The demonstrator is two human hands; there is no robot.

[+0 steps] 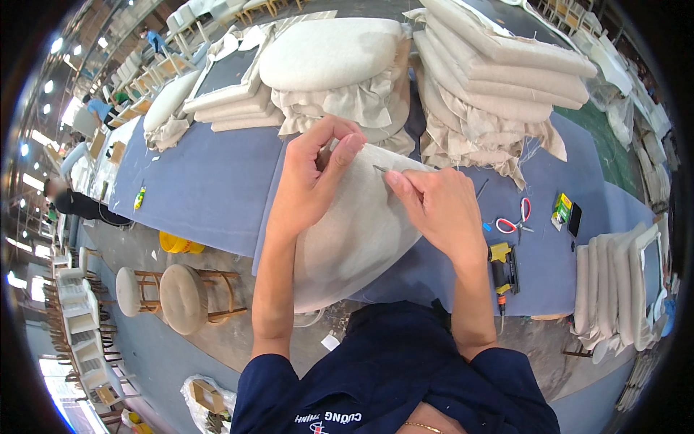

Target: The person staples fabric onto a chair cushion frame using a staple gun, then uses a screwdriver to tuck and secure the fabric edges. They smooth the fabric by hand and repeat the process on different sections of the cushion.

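A beige fabric-covered seat pad is tilted up in front of me, at the near edge of the blue-covered table. My left hand is raised by its upper left part, with thumb and bent fingers pinched together; anything between them is too small to make out. My right hand is closed around a thin grey metal tool whose tip shows past the thumb, close to the pad's fabric. The rest of that tool is hidden inside the fingers.
Stacks of beige upholstered pads stand along the back. On the right lie red-handled scissors, a yellow-and-black staple gun and a small green-yellow box. Round stools and a yellow bucket are at left.
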